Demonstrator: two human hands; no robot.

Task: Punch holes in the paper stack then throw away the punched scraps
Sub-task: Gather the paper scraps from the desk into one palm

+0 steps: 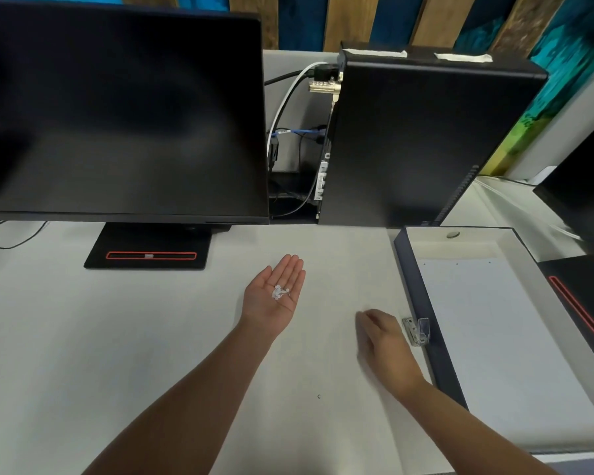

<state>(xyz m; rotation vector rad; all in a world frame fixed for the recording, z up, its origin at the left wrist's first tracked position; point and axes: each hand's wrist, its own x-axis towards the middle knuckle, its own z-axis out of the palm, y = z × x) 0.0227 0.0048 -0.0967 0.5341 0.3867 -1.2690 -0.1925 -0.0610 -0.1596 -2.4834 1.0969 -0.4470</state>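
My left hand [275,293] lies palm up over the white desk, fingers straight, with several small white paper scraps [279,292] resting in the palm. To its right, my right hand [383,341] hovers low over the desk, back up, blurred, fingers loosely bent and holding nothing. Just right of that hand a small clear hole punch [416,331] sits against the dark wall of a shallow box [422,303]. Inside the box lies the white paper stack [494,337], with tiny holes along its far edge.
A large dark monitor [117,114] on a black stand [148,246] fills the left rear. A black computer tower [408,142] with cables stands behind the box. Another dark monitor base [583,303] sits at the right edge. A tiny speck [319,396] lies on the desk.
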